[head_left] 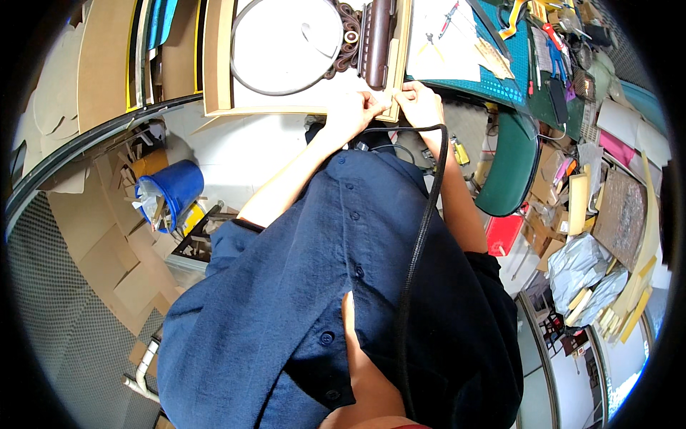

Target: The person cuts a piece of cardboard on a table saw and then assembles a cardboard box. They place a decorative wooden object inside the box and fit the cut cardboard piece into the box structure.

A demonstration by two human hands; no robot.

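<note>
My left hand [352, 109] and my right hand [420, 100] meet at the near corner of a light wooden frame [218, 71] lying on the worktable. Both hands pinch the frame's lower right corner piece [391, 109], fingers closed on it. Inside the frame lies a white sheet with a grey ring [286, 50] on it. A dark brown carved moulding [377, 43] rests against the frame's right side. My blue shirt and a black cable [421, 229] fill the foreground.
A green cutting mat [500, 79] with white paper, pens and tools lies to the right. A blue bucket [175, 191] with scraps stands on the floor at left, among cardboard pieces. Cluttered boxes, boards and grey bags crowd the right side. A green chair seat [511, 164] is near my right arm.
</note>
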